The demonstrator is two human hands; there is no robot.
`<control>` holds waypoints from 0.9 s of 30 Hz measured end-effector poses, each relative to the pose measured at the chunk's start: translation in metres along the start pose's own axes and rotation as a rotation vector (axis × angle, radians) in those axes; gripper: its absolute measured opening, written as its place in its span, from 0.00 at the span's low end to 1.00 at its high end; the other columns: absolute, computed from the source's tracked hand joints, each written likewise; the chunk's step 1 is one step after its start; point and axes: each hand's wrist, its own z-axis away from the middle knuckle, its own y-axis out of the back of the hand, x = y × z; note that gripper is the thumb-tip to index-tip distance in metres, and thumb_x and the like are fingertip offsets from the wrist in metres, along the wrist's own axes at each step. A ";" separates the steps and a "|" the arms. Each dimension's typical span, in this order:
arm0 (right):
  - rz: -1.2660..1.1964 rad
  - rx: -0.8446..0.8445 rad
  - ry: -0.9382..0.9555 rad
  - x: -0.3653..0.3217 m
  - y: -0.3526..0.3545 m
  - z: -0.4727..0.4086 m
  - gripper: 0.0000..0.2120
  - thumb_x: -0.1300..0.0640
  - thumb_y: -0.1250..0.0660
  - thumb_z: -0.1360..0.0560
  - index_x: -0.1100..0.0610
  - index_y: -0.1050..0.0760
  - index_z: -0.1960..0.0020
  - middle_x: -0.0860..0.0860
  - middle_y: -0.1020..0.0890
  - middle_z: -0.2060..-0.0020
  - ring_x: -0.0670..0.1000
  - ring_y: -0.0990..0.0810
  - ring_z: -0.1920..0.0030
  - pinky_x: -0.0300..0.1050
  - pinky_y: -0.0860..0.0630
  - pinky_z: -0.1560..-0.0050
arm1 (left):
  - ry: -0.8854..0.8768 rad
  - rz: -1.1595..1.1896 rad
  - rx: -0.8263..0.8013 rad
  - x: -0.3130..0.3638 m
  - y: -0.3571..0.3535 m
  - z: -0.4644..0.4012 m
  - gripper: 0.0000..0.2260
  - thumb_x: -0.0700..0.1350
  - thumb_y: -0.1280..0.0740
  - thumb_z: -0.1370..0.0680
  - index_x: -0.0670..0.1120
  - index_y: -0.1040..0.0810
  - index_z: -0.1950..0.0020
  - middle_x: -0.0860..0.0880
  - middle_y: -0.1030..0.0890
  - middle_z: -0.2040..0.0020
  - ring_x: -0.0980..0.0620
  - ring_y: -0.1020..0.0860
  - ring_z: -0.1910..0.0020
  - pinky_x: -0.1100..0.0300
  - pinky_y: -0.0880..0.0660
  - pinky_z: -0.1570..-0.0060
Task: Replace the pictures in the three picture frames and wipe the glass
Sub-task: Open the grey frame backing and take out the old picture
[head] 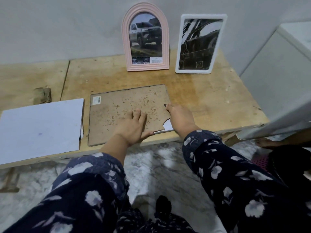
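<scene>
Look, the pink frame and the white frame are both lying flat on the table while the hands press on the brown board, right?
Not quite. In the head view, the pink frame and white frame stand upright against the wall. Only the brown board lies flat, under the left hand and right hand.

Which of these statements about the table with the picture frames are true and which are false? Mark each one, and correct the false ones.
1. The pink arched frame stands upright against the wall. True.
2. The white frame lies flat on the table. False: it stands upright beside the pink one.
3. The left hand rests flat on the brown backing board. True.
4. The right hand is lifted clear of the board. False: its fingertips are at a small dark tab on the board's right edge.
5. A white sheet lies to the left of the board. True.
</scene>
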 end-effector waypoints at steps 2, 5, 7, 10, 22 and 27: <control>0.069 0.007 0.031 0.000 0.001 0.003 0.21 0.67 0.39 0.26 0.55 0.30 0.34 0.51 0.26 0.35 0.55 0.25 0.40 0.47 0.28 0.49 | -0.011 -0.022 -0.003 0.003 0.001 0.001 0.38 0.68 0.54 0.23 0.43 0.50 0.22 0.41 0.47 0.21 0.39 0.41 0.26 0.47 0.26 0.44; 0.195 0.006 0.114 -0.003 0.004 0.012 0.27 0.51 0.39 0.24 0.53 0.39 0.26 0.51 0.36 0.27 0.54 0.40 0.26 0.57 0.39 0.31 | -0.010 -0.028 0.002 0.006 0.004 0.003 0.36 0.66 0.55 0.21 0.42 0.51 0.21 0.41 0.48 0.21 0.39 0.42 0.25 0.47 0.27 0.43; 0.205 0.001 0.205 -0.008 0.005 0.018 0.29 0.50 0.41 0.22 0.53 0.45 0.24 0.51 0.40 0.24 0.52 0.46 0.23 0.59 0.48 0.26 | -0.008 -0.027 0.011 0.006 0.005 0.003 0.36 0.66 0.55 0.21 0.43 0.51 0.21 0.41 0.48 0.21 0.40 0.42 0.25 0.47 0.27 0.42; 0.177 -0.027 0.304 -0.011 0.008 0.021 0.28 0.54 0.43 0.20 0.52 0.48 0.23 0.50 0.42 0.23 0.51 0.47 0.23 0.55 0.52 0.24 | -0.003 -0.027 0.023 0.004 0.007 0.004 0.36 0.66 0.55 0.21 0.43 0.49 0.22 0.41 0.46 0.21 0.40 0.41 0.25 0.47 0.28 0.41; 0.237 -0.112 0.209 -0.042 0.004 0.023 0.28 0.59 0.40 0.21 0.58 0.45 0.24 0.57 0.40 0.25 0.60 0.41 0.27 0.53 0.33 0.35 | -0.003 0.037 0.063 0.000 0.004 0.009 0.37 0.70 0.52 0.24 0.47 0.43 0.24 0.49 0.44 0.21 0.45 0.40 0.26 0.47 0.33 0.39; 0.240 -0.123 0.206 -0.044 0.006 0.020 0.25 0.62 0.43 0.22 0.59 0.41 0.26 0.57 0.36 0.28 0.60 0.37 0.30 0.52 0.29 0.39 | 0.035 0.138 -0.049 -0.014 -0.007 0.017 0.41 0.72 0.51 0.25 0.49 0.55 0.21 0.51 0.54 0.20 0.44 0.51 0.22 0.39 0.46 0.28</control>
